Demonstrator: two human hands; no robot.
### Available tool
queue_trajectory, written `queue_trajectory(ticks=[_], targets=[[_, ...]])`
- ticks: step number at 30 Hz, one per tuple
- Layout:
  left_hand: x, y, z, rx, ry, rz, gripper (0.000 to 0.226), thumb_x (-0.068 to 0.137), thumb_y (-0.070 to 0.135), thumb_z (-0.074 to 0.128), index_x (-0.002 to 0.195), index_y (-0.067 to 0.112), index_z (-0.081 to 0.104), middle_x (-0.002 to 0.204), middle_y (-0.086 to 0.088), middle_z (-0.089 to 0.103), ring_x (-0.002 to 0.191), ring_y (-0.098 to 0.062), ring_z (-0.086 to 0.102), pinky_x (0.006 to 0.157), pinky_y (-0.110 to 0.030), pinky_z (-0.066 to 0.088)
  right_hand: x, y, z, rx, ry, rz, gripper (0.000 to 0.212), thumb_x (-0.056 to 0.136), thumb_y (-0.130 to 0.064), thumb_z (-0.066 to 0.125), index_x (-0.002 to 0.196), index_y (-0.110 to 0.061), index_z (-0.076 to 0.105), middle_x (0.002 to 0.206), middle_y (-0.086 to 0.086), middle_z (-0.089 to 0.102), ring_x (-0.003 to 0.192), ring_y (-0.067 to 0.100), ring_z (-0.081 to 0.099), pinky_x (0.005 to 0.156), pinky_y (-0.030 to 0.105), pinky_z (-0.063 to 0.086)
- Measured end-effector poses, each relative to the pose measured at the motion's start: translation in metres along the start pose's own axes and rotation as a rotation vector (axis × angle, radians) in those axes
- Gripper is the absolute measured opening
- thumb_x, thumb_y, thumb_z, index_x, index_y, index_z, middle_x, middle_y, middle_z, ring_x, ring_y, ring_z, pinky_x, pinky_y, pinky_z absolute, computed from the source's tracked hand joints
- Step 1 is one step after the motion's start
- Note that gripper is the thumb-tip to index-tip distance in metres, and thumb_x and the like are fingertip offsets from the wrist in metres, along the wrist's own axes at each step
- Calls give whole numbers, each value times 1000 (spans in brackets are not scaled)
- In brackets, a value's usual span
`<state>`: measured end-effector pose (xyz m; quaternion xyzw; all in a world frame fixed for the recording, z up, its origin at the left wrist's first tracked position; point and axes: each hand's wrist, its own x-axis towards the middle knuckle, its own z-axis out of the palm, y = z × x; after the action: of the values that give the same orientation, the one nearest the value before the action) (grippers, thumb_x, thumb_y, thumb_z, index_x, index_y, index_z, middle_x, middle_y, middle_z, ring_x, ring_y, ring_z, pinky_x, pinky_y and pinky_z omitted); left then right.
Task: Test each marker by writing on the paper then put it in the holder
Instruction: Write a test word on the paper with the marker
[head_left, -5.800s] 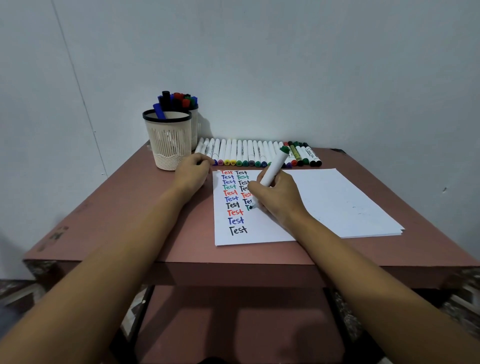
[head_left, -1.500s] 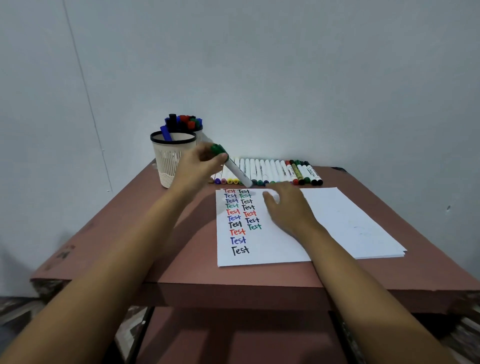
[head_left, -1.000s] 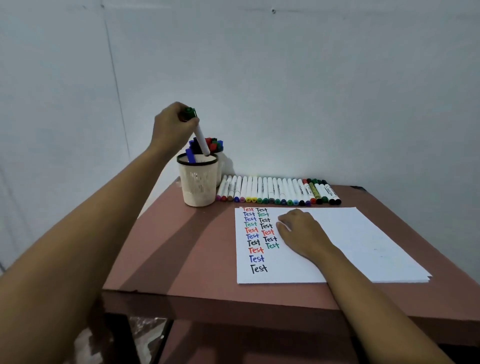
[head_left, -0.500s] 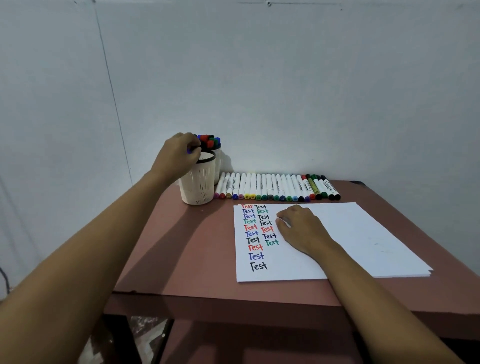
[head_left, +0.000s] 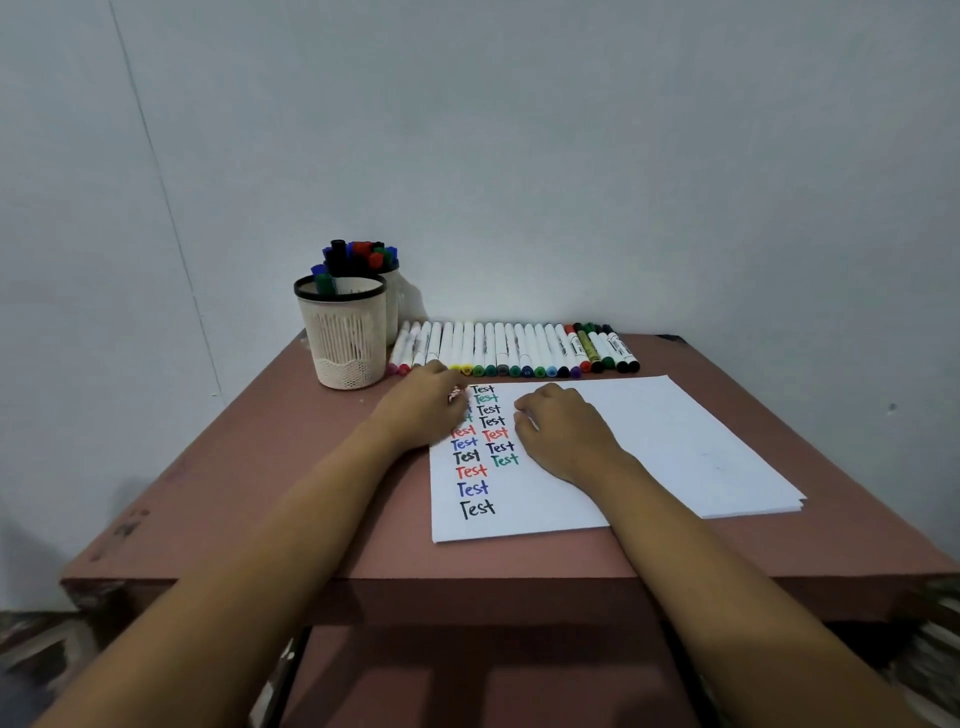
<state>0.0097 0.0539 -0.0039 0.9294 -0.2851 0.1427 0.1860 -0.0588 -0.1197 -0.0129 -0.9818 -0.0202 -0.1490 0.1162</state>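
Illumination is dim, cool and even; the paper (head_left: 675, 447) is rendered brightest. A soft shadow is thrown on the wall (head_left: 411, 299) right of the holder (head_left: 345, 338), so light is judged to come from the left. Edge lines are bowed by the wide lens. The lower corners and the fingertips of the left hand (head_left: 423, 410) are blurred.

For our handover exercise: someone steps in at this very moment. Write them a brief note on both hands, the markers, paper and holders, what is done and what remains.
Left hand: empty, at the top left corner of the paper, near the marker row.
Right hand: empty, resting on the paper.
Front holder has a green marker and a blue marker; rear holder is full.
Done: two columns of "Test".
Left: test and store every marker in the row.
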Motion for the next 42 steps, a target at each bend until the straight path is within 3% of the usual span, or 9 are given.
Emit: queue_trajectory(ticks=[5,9,15,19,23,27,34,38,42], targets=[[0,-1,3,-33,-29,-61,34,96,25,43,123,9,58,125,-14,50,113,-25,49,95,-31,37,2,-6,-2,-161,-97,-38,40,102,-32,30,129,-9,49,128,13,50,115,31,45,90,41,42],[0,-2,5,-53,-13,-68,34,96,24,43,123,9,58,125,-14,50,114,-26,49,95,-29,35,11,8,-16,30,-67,-30,37,100,-34,37,121,-14,59,121,7,55,112,25,50,85,35,42],[1,-4,6,-89,14,-76,32,96,22,45,122,10,59,124,-13,51,114,-24,48,93,-27,35,61,63,-40,97,170,328,20,90,0,41,74,-2,53,96,18,60,83,28,49,57,30,30],[3,-6,9,-93,19,-66,31,96,22,45,122,11,59,124,-13,51,115,-23,48,93,-27,34,81,101,-31,74,180,514,20,92,-1,42,105,3,58,115,18,59,104,31,56,65,26,33],[4,-8,10,-98,21,-63,31,96,23,45,121,12,60,123,-11,51,113,-22,48,92,-27,35,95,111,-21,100,134,623,8,91,0,46,88,-2,54,112,16,62,88,28,56,47,26,26],[4,-8,10,-91,21,-61,31,96,24,45,120,13,60,123,-10,51,113,-21,48,90,-26,35,102,110,-20,184,153,692,20,89,-1,48,107,-2,57,109,15,60,98,30,58,62,29,37],[4,-7,8,-87,1,-76,30,96,26,45,119,14,60,123,-9,51,113,-20,48,91,-28,36,104,113,-21,283,242,755,18,92,-4,50,74,-5,47,112,17,63,86,27,55,62,31,39],[4,-6,7,-91,-6,-77,30,96,25,45,120,14,60,123,-9,51,113,-19,47,91,-29,36,98,108,-25,370,377,770,18,94,-9,50,106,0,60,108,17,63,85,28,57,63,31,40],[3,-5,5,-99,6,-84,31,96,24,45,122,14,59,124,-10,52,114,-20,47,90,-28,36,81,94,-35,417,457,700,26,97,-20,45,108,-2,61,106,12,64,80,25,55,57,28,36]])
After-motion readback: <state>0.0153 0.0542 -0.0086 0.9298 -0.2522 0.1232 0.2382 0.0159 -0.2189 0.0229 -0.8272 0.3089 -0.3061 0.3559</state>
